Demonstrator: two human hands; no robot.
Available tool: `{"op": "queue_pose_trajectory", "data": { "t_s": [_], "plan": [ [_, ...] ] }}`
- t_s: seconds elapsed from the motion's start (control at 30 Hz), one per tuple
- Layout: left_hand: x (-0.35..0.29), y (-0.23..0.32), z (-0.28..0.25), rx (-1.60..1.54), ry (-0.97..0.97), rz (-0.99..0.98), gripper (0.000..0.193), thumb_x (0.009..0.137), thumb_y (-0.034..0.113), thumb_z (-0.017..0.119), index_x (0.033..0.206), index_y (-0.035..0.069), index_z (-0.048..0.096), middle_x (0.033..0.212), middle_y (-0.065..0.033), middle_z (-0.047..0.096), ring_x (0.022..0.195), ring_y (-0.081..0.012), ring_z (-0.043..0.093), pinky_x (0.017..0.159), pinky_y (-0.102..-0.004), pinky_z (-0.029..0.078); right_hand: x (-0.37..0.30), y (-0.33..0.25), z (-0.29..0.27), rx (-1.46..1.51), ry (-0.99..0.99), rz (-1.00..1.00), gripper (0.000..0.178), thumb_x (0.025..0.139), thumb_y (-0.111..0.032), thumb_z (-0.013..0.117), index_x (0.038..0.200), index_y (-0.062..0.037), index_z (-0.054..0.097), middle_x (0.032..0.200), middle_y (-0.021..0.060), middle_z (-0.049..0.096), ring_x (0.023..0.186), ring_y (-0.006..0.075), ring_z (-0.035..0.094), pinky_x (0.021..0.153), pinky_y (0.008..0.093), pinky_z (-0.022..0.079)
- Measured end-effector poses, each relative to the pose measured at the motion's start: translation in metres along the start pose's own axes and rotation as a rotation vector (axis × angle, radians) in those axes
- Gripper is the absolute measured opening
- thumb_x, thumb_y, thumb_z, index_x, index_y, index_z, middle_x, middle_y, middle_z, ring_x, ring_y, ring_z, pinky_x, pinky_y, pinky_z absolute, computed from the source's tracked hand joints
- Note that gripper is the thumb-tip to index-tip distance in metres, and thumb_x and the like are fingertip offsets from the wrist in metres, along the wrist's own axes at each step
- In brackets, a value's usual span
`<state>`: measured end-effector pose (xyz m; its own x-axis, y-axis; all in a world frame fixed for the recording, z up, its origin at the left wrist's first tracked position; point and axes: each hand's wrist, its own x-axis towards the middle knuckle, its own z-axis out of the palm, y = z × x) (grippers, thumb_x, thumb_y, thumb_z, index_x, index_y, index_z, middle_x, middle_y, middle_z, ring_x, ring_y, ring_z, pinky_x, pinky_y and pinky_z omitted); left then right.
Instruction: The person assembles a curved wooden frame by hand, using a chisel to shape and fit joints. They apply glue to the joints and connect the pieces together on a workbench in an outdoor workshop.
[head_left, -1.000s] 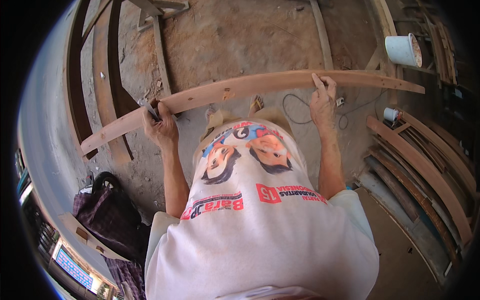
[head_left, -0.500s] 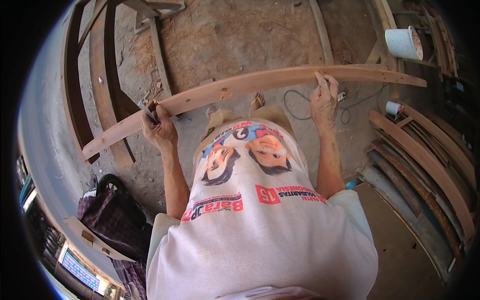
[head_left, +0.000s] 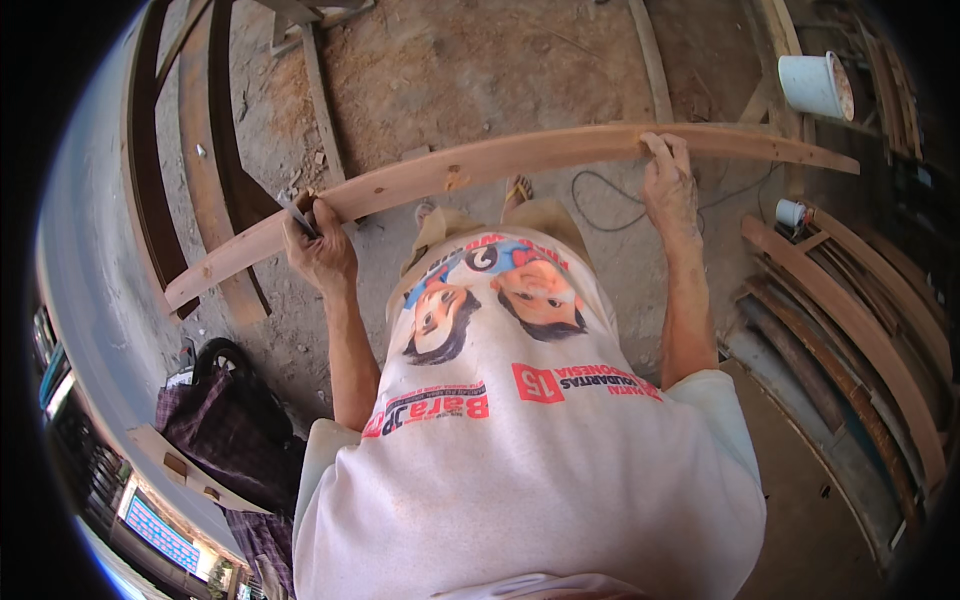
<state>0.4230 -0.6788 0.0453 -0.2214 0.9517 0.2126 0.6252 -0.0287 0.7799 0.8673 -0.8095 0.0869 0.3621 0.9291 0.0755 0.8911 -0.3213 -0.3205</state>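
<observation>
A long, reddish-brown wooden plank [head_left: 415, 182] stretches across in front of me, looking bowed through the fisheye lens. It has a few knots and a rough pale patch near its middle. My left hand [head_left: 322, 250] is closed around a flat, grey metal-bladed tool [head_left: 299, 217] at the plank's near edge, toward its left part. The tool's exact kind is hard to make out, and the palm hides its lower part. Farther right, the bent fingers of my right hand [head_left: 670, 185] grip the plank's near edge; the thumb is hidden.
Long timbers [head_left: 205, 150] support the plank's left end. A white bucket [head_left: 812, 85] stands at the far right, with a small white container [head_left: 790, 213] nearer. Stacked boards [head_left: 850, 330] lie at the right. A dark cable [head_left: 592, 208] loops over the floor; dark checked cloth [head_left: 225, 430] hangs at left.
My right hand has slid to the right along the plank, its fingers now more bent. The left hand stays nearly in place with the metal-bladed tool.
</observation>
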Motion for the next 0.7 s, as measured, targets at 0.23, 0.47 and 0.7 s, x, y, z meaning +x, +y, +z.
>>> {"op": "queue_pose_trajectory", "data": {
  "t_s": [0.23,0.47,0.7],
  "plan": [
    [0.000,-0.006,0.001,-0.044,0.008,-0.007,0.025,0.103,0.019,0.069,0.119,0.000,0.071,0.106,-0.0140,0.074,0.092,-0.0209,0.071,0.083,-0.0328,0.056,-0.001,0.003,0.003,0.055,-0.007,0.027,0.042,0.096,0.001,0.056,0.135,-0.0128,0.065,0.131,0.0166,0.057,0.113,0.0410,0.065,0.090,0.0513,0.056],
    [0.000,-0.006,0.000,-0.055,0.001,0.057,0.030,0.105,0.023,0.069,0.124,0.000,0.070,0.105,-0.0081,0.075,0.093,-0.0146,0.069,0.085,-0.0292,0.056,-0.014,0.001,0.007,-0.035,0.014,-0.071,0.052,0.094,0.003,0.059,0.143,-0.0148,0.063,0.137,0.0150,0.054,0.117,0.0383,0.065,0.092,0.0501,0.057],
    [0.000,-0.003,-0.002,-0.021,-0.021,0.029,0.030,0.105,0.024,0.069,0.124,0.001,0.070,0.106,-0.0081,0.075,0.094,-0.0142,0.069,0.085,-0.0285,0.055,-0.017,0.003,0.014,-0.039,0.090,-0.089,0.050,0.095,0.002,0.060,0.143,-0.0129,0.062,0.136,0.0155,0.054,0.116,0.0388,0.066,0.089,0.0503,0.058]
  ]
}}
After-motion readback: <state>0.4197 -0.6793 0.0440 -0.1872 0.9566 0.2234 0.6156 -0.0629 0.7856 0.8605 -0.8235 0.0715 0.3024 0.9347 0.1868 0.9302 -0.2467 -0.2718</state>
